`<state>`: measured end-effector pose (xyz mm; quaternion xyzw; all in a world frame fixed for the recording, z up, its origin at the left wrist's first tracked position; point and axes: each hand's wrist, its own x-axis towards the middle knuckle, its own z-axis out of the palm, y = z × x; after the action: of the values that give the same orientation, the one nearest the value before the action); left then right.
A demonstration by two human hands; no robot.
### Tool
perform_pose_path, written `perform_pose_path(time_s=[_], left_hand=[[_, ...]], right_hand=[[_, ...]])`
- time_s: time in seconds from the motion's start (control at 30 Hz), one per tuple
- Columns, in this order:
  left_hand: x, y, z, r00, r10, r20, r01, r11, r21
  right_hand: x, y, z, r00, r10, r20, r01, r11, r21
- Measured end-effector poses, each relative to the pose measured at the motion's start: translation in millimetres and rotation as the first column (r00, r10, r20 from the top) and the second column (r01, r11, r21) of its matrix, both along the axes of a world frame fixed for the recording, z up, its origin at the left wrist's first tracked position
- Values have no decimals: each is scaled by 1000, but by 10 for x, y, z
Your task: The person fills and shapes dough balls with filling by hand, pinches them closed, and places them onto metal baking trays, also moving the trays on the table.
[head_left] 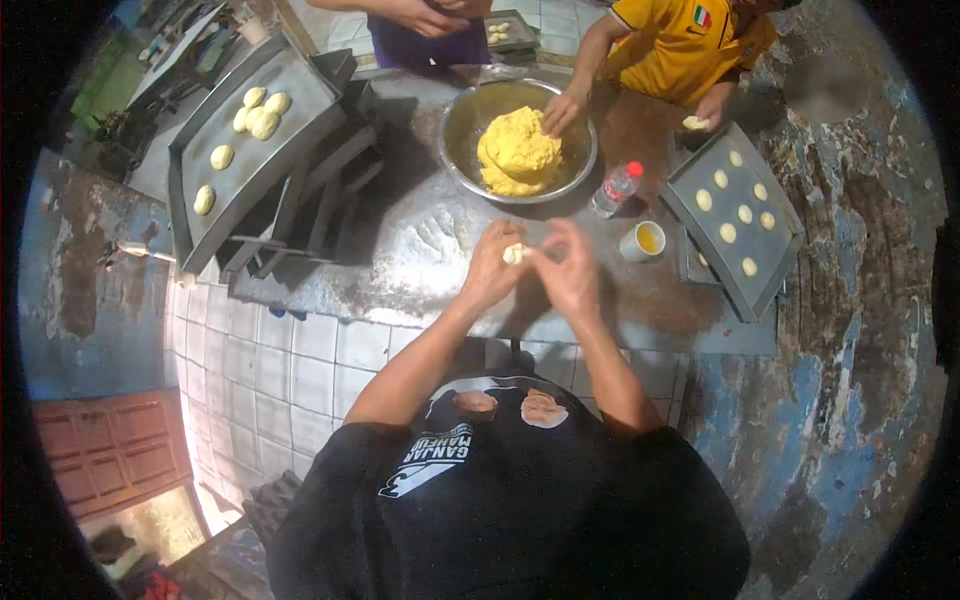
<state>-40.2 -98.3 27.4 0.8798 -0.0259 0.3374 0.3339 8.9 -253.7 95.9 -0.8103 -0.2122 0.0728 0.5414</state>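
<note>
Over the near side of the metal table, my left hand (492,268) is closed around a small piece of pale dough (515,254), which peeks out between thumb and fingers. Close on its right is my right hand (570,270), thumb reaching toward the dough; its raised fingers are blurred, so their grip is unclear. Beyond both hands stands a wide metal bowl (449,160) with a big mound of yellow dough (520,145). Another person's hand (566,112) rests on that mound. To the right are a clear bottle with a red cap (618,188) and a white cup (643,242) with yellow contents.
At right, a metal tray (682,186) carries several dough balls; a person in a yellow shirt (690,50) holds a dough piece (695,123) above it. Stacked trays (300,85) rise at left, the top one bearing dough balls. Another person (425,25) stands across the table.
</note>
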Motion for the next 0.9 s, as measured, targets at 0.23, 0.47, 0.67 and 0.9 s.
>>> perform_pose_path(time_s=[0.23,0.47,0.67,0.9], left_hand=[[-633,-465,458,863,-329,-382,-133,582,-802],[-1098,-199,567,824,-277,-495,-44,839,-543],[-1264,-46,873,963,-172,-209,-182,160,-970],[-1514,482,955,962,166,-218,-270,711,-649]], right_hand=[[-93,-392,-392,759,365,-539,-39,852,522],[-403,-87,342,755,619,218,-637,770,18],[-840,398,51,823,227,522,-385,897,217],[-1168,1203,320,429,710,-559,-184,674,715]])
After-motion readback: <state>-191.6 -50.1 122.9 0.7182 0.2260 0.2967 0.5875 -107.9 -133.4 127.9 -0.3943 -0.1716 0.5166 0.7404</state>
